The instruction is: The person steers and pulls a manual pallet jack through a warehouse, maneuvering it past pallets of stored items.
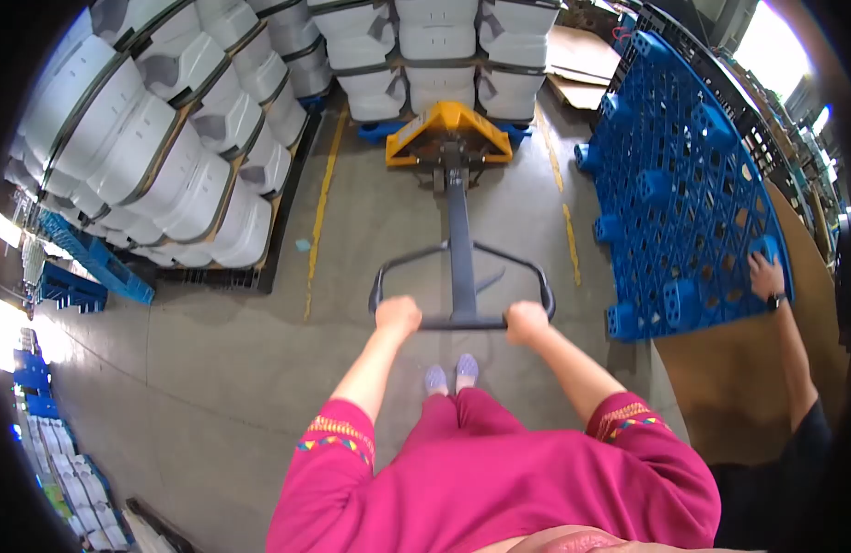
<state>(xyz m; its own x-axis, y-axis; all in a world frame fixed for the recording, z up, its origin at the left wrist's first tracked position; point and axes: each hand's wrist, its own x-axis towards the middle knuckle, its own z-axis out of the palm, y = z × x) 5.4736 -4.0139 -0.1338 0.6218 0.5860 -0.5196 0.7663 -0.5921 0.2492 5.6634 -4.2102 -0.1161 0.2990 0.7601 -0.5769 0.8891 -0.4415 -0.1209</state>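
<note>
Both of my hands grip the black loop handle [461, 323] of a yellow pallet jack [450, 124]. My left hand [398, 315] is wrapped round the handle's left corner, my right hand [527, 322] round its right corner. From the handle a dark grey shaft runs forward to the yellow body, and a small lever sits inside the loop. The jack stands at a blue pallet [379, 131] under stacked white moulded plastic pieces [437, 37]. Its forks are hidden from here.
More stacked white pieces [181, 175] stand on a dark pallet at left. On the right, a co-worker's hand [766, 276] touches an upright blue plastic pallet [669, 184], with brown board [711, 387] beside it. Yellow lines [327, 198] mark the concrete floor [232, 369]. Cardboard sheets [580, 60] lie at the back right.
</note>
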